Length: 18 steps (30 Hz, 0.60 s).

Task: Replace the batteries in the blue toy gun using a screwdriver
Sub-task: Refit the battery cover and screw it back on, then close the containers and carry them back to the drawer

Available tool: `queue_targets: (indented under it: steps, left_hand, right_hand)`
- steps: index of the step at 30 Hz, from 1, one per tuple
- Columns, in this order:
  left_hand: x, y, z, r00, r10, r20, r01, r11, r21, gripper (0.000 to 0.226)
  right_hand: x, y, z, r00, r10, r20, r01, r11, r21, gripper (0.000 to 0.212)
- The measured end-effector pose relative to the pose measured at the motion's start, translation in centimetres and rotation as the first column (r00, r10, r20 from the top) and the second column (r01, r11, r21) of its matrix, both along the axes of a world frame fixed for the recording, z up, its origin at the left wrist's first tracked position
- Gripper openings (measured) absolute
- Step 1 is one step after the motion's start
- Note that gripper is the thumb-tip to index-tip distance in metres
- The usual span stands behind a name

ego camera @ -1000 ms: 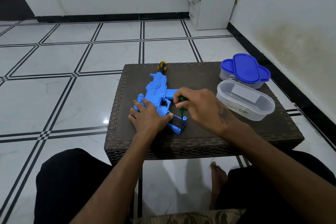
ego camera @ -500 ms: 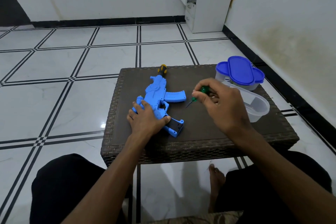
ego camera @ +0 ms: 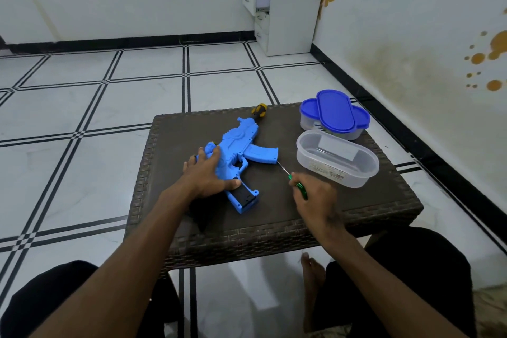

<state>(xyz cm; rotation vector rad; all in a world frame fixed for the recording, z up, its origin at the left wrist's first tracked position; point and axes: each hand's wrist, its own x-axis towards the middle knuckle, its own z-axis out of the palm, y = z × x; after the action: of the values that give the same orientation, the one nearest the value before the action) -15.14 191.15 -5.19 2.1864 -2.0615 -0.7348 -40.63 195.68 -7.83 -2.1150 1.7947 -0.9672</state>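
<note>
The blue toy gun (ego camera: 244, 151) lies flat on the dark wicker table (ego camera: 274, 217), muzzle towards the far edge, its stock end showing a dark open battery compartment (ego camera: 242, 196). My left hand (ego camera: 210, 175) presses flat on the gun's rear body with fingers spread. My right hand (ego camera: 312, 197) holds a small green-handled screwdriver (ego camera: 297, 186) low over the table, to the right of the gun, with its thin tip pointing at the magazine. No batteries are visible.
A yellow-and-black screwdriver (ego camera: 259, 110) lies past the muzzle at the far edge. An open clear oval container (ego camera: 337, 159) sits at the right, with a blue-lidded container (ego camera: 334, 115) behind it. A white drawer unit (ego camera: 285, 5) stands in the far corner.
My right hand lifted the green screwdriver off the gun's stock, swung it right, then brought it down to the table beside the gun. My left hand stayed on the gun.
</note>
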Motion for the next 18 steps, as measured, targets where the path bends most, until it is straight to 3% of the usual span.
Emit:
queue_targets:
  steps: [13, 18]
  left_hand:
    - [0.6, -0.9, 0.3, 0.998, -0.069, 0.013, 0.068, 0.998, 0.017, 0.109]
    - [-0.4, -1.1, 1.4, 0.998, -0.067, -0.011, 0.066, 0.996, -0.067, 0.105]
  right_hand:
    - [-1.1, -0.6, 0.8, 0.960, 0.020, -0.280, 0.019, 0.991, 0.136, 0.022]
    - [-1.3, -1.0, 4.1, 0.977, 0.012, -0.215, 0.001, 0.998, 0.061, 0.012]
